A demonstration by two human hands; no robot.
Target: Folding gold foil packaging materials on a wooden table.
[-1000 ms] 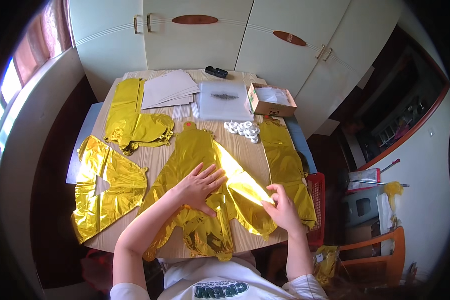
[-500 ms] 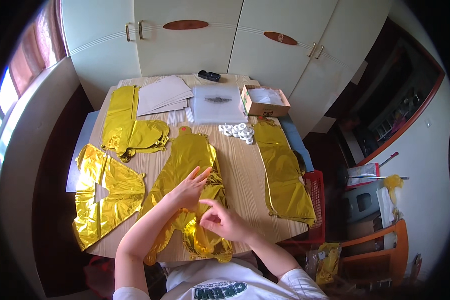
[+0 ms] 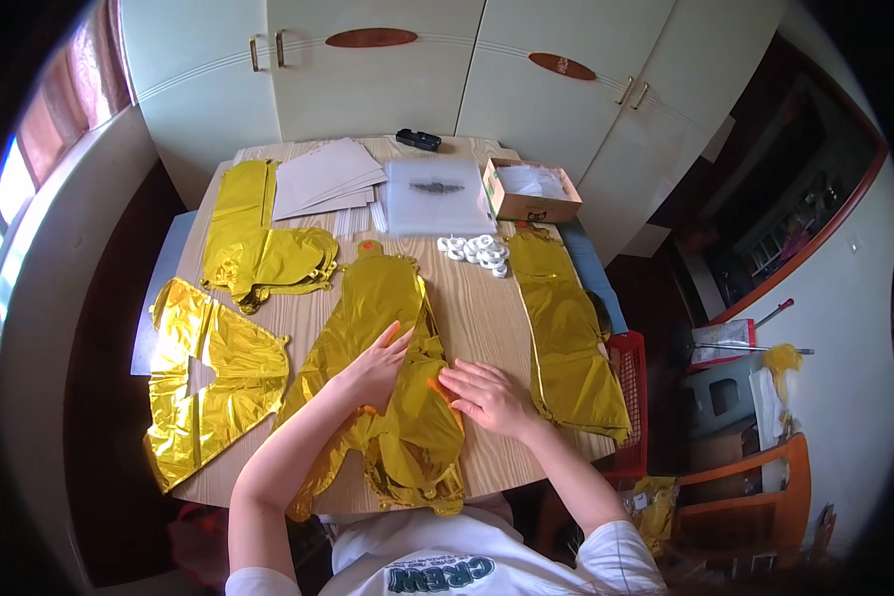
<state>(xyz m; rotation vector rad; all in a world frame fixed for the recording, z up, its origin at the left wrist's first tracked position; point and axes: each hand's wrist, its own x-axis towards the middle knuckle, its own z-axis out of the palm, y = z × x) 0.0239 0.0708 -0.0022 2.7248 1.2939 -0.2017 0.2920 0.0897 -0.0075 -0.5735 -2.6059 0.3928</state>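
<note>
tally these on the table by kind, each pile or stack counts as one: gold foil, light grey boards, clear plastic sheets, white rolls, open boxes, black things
Gold foil piles: 4
Light grey board stack: 1
Clear plastic sheet stack: 1
White roll pile: 1
Open box: 1
Black object: 1
Total: 9
</note>
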